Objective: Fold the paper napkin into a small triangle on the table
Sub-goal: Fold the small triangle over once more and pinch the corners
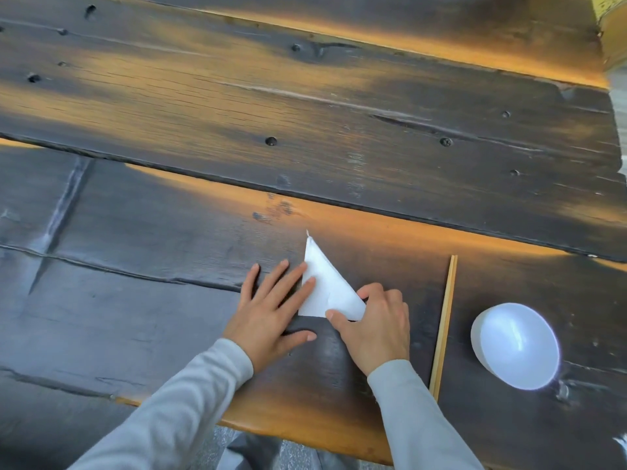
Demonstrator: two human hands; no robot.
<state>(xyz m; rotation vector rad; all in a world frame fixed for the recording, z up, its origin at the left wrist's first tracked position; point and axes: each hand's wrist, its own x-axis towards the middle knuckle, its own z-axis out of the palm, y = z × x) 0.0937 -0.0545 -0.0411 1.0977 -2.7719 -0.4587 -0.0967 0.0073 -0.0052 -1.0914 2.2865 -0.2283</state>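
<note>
A white paper napkin, folded into a triangle, lies on the dark wooden table with its sharp tip pointing away from me. My left hand lies flat, fingers spread, and its fingertips press on the napkin's left edge. My right hand pinches the napkin's lower right corner between thumb and curled fingers. That corner is partly hidden under the fingers. Both arms wear grey sleeves.
A pair of wooden chopsticks lies to the right of my right hand, running away from me. A white bowl sits further right. The table's near edge runs just under my forearms.
</note>
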